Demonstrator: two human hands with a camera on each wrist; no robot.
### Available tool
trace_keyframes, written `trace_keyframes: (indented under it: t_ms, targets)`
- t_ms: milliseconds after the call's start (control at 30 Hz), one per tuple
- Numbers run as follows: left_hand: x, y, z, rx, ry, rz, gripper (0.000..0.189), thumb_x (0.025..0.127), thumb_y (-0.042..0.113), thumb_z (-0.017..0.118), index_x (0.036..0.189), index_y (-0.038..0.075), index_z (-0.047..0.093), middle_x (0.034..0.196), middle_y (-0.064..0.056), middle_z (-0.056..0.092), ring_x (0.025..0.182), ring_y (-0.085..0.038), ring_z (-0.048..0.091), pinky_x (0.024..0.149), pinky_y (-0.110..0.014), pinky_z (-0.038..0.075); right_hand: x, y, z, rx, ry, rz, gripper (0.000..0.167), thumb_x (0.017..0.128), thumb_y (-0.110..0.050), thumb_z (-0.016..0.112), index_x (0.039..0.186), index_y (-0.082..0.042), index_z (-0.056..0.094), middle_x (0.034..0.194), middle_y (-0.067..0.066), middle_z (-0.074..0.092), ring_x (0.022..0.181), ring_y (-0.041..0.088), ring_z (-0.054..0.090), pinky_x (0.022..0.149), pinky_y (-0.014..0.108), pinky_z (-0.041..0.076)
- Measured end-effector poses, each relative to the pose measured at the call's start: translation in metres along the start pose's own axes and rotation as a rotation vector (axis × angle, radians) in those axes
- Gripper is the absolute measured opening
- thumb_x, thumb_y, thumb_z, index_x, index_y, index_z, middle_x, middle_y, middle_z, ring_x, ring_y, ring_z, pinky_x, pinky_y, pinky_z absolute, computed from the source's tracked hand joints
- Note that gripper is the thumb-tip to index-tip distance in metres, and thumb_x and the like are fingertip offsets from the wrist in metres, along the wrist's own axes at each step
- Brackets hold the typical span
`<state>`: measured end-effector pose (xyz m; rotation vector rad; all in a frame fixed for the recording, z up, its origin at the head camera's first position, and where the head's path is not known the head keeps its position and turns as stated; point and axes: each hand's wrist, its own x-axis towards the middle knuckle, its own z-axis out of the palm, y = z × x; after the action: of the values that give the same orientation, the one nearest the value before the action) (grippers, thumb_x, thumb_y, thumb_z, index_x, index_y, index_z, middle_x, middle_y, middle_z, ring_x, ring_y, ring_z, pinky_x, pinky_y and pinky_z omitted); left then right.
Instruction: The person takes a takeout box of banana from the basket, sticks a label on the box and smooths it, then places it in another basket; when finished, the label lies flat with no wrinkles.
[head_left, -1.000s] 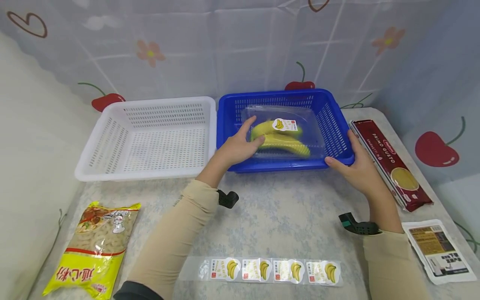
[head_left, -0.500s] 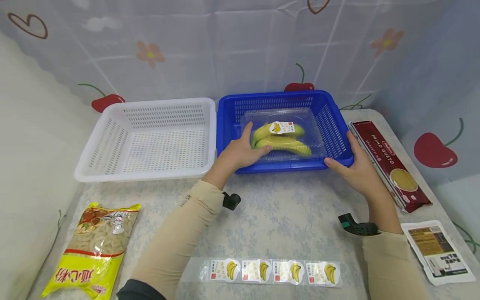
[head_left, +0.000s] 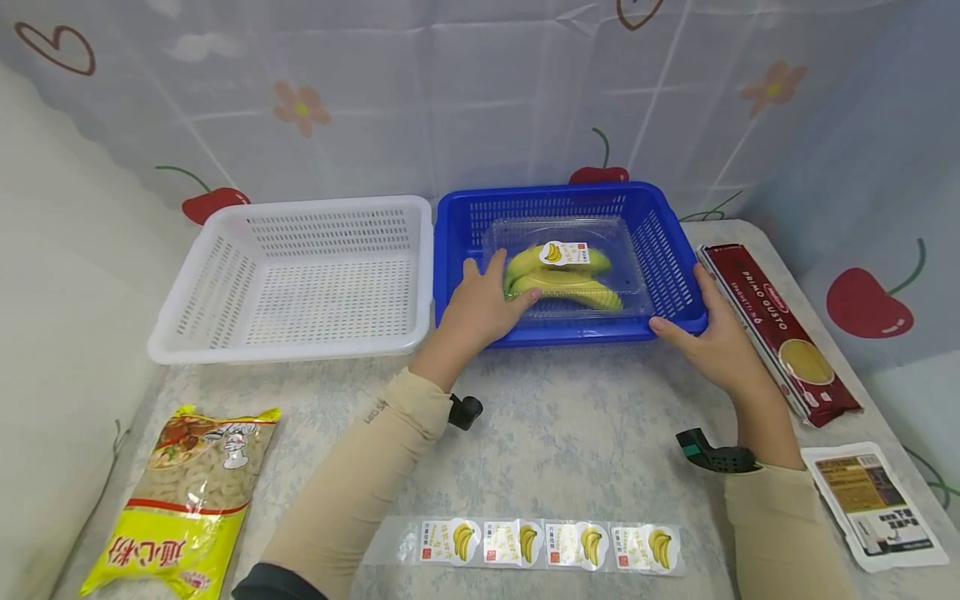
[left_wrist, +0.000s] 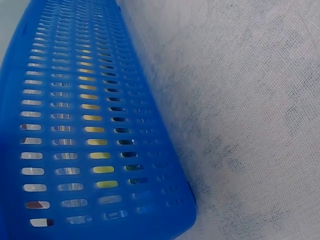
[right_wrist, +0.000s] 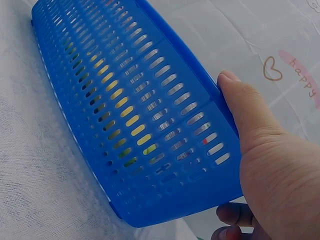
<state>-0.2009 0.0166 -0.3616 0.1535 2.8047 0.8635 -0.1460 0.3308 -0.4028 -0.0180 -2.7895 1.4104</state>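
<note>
A clear plastic box (head_left: 627, 275) lies in the blue basket (head_left: 600, 335). Bananas (head_left: 566, 285) show through its lid, which bears a banana sticker (head_left: 564, 253). My left hand (head_left: 480, 304) is at the box's left end, thumb near its front edge and fingers loosely spread; their exact contact is hard to see. The right hand (head_left: 716, 337) grips the basket's front right corner. In the right wrist view, that hand's thumb (right_wrist: 245, 102) lies along the rim with fingertips below. The left wrist view shows the basket's slotted wall (left_wrist: 95, 130), not the hand.
A white basket (head_left: 292, 350) stands left of the blue one. A strip of banana stickers (head_left: 551, 543) lies in front. At left is a yellow pasta bag (head_left: 183, 504); at right are a red spaghetti packet (head_left: 776, 329) and a white-edged pouch (head_left: 873, 506).
The clear box has dropped slightly and lies flatter in the basket. My left hand has moved a little down and right, and another finger now shows. The right hand stays on the basket.
</note>
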Motion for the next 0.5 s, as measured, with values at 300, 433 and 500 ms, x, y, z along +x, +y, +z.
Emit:
trace_keyframes:
  t_ms: [300, 433, 500]
  targets:
    - [-0.022, 0.001, -0.010, 0.027, 0.172, 0.197, 0.076, 0.095, 0.057, 0.057, 0.156, 0.021, 0.030, 0.115, -0.010, 0.043, 0.093, -0.024, 0.047, 0.073, -0.036, 0.045, -0.003, -0.002, -0.004, -0.048, 0.013, 0.023, 0.103, 0.092, -0.040, 0.069, 0.160, -0.025, -0.007, 0.168, 0.013, 0.001, 0.148, 0.052, 0.014, 0.106, 0.075, 0.022]
    - [-0.040, -0.003, -0.021, 0.070, 0.270, 0.279, 0.070, 0.096, 0.054, 0.056, 0.154, 0.022, 0.035, 0.116, -0.010, 0.047, 0.094, -0.024, 0.046, 0.074, -0.036, 0.043, -0.007, -0.004, -0.005, -0.218, 0.053, 0.073, 0.104, 0.089, -0.056, 0.065, 0.160, -0.026, -0.004, 0.161, 0.028, 0.013, 0.139, 0.058, 0.028, 0.098, 0.077, 0.031]
    - [-0.049, -0.008, -0.026, 0.086, 0.324, 0.314, 0.067, 0.096, 0.052, 0.056, 0.153, 0.021, 0.037, 0.119, -0.012, 0.050, 0.096, -0.024, 0.047, 0.077, -0.037, 0.043, -0.010, -0.006, -0.006, -0.332, 0.092, 0.086, 0.105, 0.086, -0.063, 0.063, 0.161, -0.026, 0.000, 0.151, 0.033, 0.023, 0.131, 0.056, 0.032, 0.094, 0.078, 0.036]
